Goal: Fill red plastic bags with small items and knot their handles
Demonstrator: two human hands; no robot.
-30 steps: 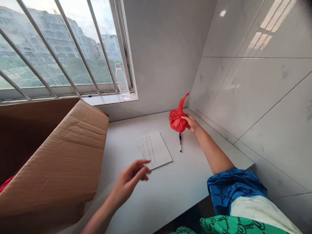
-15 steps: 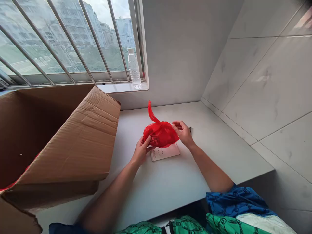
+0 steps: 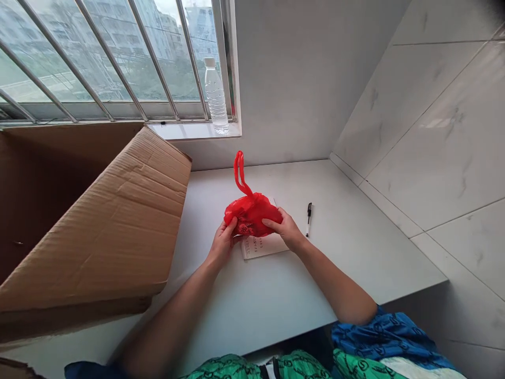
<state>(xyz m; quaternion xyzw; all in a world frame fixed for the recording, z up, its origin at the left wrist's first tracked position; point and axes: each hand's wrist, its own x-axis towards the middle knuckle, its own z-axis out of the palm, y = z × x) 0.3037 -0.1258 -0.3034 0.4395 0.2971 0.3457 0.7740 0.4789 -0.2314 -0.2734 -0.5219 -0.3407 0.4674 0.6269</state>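
A small tied red plastic bag [image 3: 251,210] sits between both my hands above the white counter [image 3: 276,295]. My left hand [image 3: 223,243] grips its left side and my right hand [image 3: 286,230] grips its right side. Its knotted handles stick up at the back. Under the bag lies a printed paper sheet [image 3: 263,245], partly hidden by the bag and my hands. A black pen [image 3: 308,218] lies on the counter just right of my right hand.
A large open cardboard box [image 3: 98,226] fills the left side, its flap leaning over the counter. A clear plastic water bottle [image 3: 216,97] stands on the windowsill by the barred window. Tiled wall borders the counter on the right.
My right hand carried the red bag from the back right corner to the middle, over the paper. My left hand came up and took hold of the bag's left side.
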